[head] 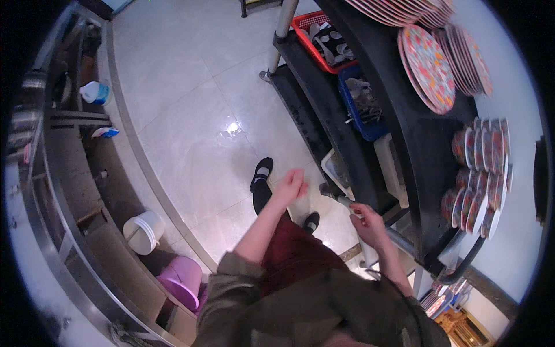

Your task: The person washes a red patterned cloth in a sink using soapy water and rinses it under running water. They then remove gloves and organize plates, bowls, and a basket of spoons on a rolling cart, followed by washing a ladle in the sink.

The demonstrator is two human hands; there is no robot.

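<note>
My left hand hangs above the tiled floor in front of my body. It is a little blurred, with fingers loosely bent and nothing visible in it. My right hand is beside a black tiered cart, its thumb and fingers apart, close to the cart's lower grey frame. Whether it touches the frame, I cannot tell. The cart's top shelf carries patterned plates standing on edge and stacks of patterned bowls. On the tier below are a red basket of spoons and a blue basket of utensils.
Along the left runs a metal counter with a low shelf. A white bucket, a pink bucket and a white jug stand by it. Pale tiles lie between counter and cart. More dishes show at lower right.
</note>
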